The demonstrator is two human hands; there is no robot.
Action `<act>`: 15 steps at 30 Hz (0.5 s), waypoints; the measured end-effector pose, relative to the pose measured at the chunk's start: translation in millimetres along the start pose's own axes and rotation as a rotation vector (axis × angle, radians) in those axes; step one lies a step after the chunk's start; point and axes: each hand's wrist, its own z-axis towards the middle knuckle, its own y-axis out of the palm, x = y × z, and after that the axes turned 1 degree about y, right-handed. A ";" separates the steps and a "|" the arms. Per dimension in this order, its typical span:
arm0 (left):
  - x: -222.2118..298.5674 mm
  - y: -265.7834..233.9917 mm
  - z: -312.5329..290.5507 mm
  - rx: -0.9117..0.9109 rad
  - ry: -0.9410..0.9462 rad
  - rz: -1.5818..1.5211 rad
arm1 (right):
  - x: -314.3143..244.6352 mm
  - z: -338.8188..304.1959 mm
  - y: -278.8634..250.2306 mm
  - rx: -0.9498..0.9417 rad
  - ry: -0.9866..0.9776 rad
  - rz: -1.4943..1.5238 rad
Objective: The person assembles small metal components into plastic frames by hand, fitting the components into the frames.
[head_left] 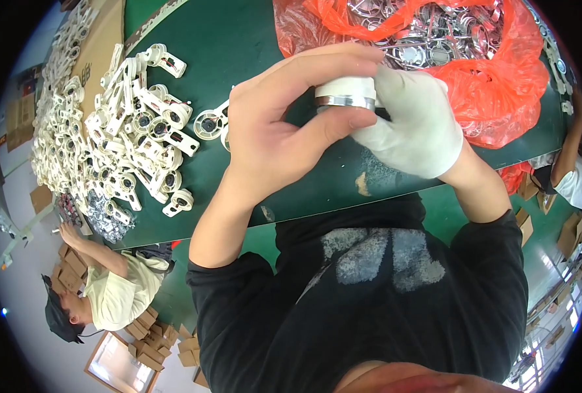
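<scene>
Above the near side of the green table, both my hands hold a round white plastic part with a shiny metal ring (346,93) around its lower edge. My left hand (271,118), bare, curves over it with the thumb below and the fingers above. On its other side my right hand (415,121), in a white glove, grips the part, and the glove hides that end. Just left of my left hand lies a cream plastic piece with a round black-centred head (209,124), partly covered by the hand.
A big heap of cream plastic fan-like parts (140,124) covers the table's left. An orange-red plastic bag (494,98) holds many shiny metal rings (428,39) at the back right. Small silvery pieces (107,219) lie near a co-worker (117,288) at left. Another person's arm (569,141) shows at right.
</scene>
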 end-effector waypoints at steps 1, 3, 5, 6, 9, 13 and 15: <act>0.4 4.1 0.3 0.092 -0.075 -0.071 | 0.7 0.4 2.5 0.041 -0.066 -0.064; -1.0 7.6 1.0 0.145 -0.072 -0.099 | 6.1 -1.6 8.0 0.073 -0.108 -0.113; -3.9 6.1 0.1 0.122 0.010 -0.005 | 9.9 -1.2 10.8 0.105 -0.151 -0.161; -3.5 5.3 1.4 0.122 0.009 -0.003 | 11.1 -0.2 11.6 0.111 -0.156 -0.198; -2.4 -3.5 5.9 0.111 -0.014 0.053 | 12.3 1.7 10.1 0.082 -0.122 -0.238; -8.8 -33.2 16.6 -0.017 -0.278 0.183 | -0.4 5.6 2.8 -0.050 0.109 -0.181; -4.9 -78.4 29.4 -0.148 -0.581 0.194 | -10.5 8.5 3.6 -0.046 0.195 -0.143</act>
